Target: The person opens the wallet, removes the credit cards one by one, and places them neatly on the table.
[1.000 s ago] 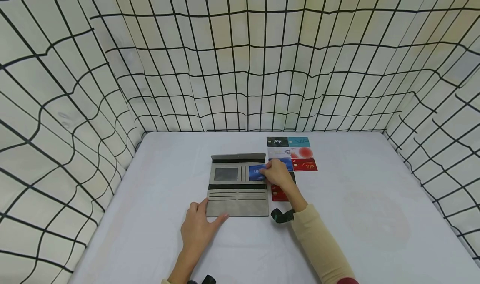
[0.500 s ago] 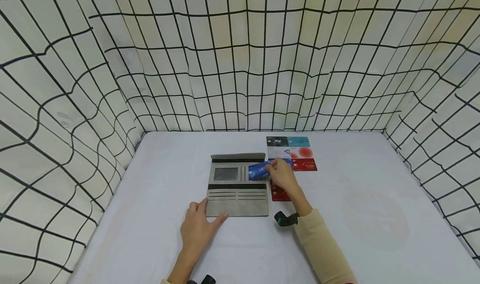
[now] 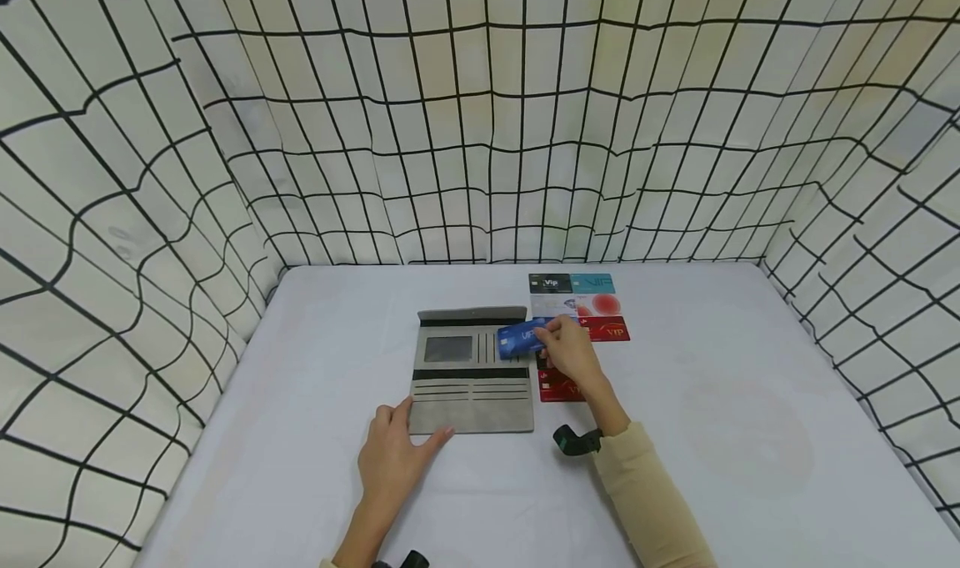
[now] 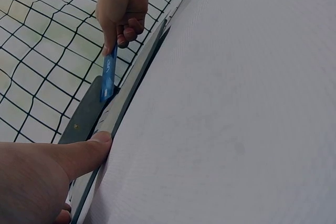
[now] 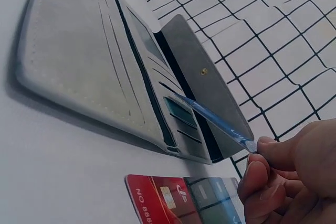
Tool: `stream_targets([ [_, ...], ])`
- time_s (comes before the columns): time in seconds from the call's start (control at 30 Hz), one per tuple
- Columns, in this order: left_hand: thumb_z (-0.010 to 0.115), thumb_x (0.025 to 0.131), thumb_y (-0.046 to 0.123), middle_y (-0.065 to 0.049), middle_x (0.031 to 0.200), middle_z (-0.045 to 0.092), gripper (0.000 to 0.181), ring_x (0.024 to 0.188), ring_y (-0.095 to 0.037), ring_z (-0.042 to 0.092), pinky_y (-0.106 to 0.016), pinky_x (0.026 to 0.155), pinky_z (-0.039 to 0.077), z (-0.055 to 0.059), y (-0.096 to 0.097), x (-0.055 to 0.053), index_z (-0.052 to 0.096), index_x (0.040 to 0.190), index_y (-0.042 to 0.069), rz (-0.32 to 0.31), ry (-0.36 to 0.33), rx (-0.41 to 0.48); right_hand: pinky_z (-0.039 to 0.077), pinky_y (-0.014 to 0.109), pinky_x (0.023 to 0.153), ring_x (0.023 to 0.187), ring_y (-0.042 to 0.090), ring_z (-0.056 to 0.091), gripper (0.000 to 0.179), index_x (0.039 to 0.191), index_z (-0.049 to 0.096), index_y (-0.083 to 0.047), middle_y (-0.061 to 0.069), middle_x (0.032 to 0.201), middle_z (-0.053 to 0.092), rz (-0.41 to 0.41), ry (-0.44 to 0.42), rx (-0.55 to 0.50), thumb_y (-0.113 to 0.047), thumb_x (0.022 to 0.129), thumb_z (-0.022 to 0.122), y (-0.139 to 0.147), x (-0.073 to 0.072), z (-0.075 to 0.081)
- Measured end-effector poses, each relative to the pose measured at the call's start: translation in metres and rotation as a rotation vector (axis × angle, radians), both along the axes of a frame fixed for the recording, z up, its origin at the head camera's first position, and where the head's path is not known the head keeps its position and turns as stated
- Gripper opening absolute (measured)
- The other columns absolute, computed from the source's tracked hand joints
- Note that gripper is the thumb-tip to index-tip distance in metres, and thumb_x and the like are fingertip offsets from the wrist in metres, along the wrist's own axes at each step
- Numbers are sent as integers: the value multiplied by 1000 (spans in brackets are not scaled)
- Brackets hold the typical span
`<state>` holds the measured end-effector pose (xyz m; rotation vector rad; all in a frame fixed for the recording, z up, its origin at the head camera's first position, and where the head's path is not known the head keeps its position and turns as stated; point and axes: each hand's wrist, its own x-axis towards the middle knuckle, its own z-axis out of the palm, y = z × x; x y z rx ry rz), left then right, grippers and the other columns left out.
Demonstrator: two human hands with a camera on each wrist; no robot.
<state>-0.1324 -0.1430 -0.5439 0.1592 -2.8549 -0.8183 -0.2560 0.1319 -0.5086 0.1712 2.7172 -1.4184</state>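
An unfolded grey wallet (image 3: 487, 418) lies on the table, its flap raised at the far side with a brass snap (image 5: 204, 71). My right hand (image 3: 573, 353) pinches a blue VIP card (image 3: 519, 339) by its right end, thumb against fingers. The card slants over the upper right slots; whether its far end sits inside one I cannot tell. A teal patch (image 5: 181, 112) shows at a nearby slot. My left hand (image 3: 390, 455) rests at the wallet's near left corner, fingers along the side and straight thumb (image 4: 94, 150) on the near edge.
Right of the wallet lie several cards in rows: a black card (image 3: 550, 283), a teal card (image 3: 594, 283), a red VIP card (image 3: 611, 329), and a nearer red card (image 3: 557, 388). My right hand partly covers others. Black netting (image 3: 487, 143) surrounds the white table (image 3: 712, 368).
My right hand has drawn slightly right with the blue card, which now tilts and shows more of its face. The left hand stays at the wallet's corner.
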Motion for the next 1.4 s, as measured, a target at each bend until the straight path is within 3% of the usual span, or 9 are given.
stream_targets([
  [0.87, 78, 77, 58, -10, 94, 50, 87, 74, -17, 41, -28, 54, 33, 1, -1, 0, 56, 138, -1, -10, -30, 4, 48, 22, 59, 60, 16, 58, 35, 112, 61, 3, 12, 79, 63, -148, 33, -41, -30, 101, 60, 62, 3, 1],
  [1.1, 78, 77, 58, -11, 95, 50, 88, 74, -18, 42, -28, 53, 33, 1, -2, 0, 56, 138, -1, -11, -27, 4, 48, 21, 59, 63, 16, 57, 37, 116, 57, 4, 11, 83, 63, -185, -33, -48, -31, 102, 59, 85, 6, 4],
  [1.4, 79, 77, 56, -11, 96, 50, 87, 75, -18, 43, -28, 54, 34, 2, -2, 0, 56, 138, -1, -13, -26, 12, 47, 23, 57, 62, 12, 57, 37, 116, 56, 5, 6, 77, 65, -156, -71, -30, -29, 102, 59, 107, 11, 7],
])
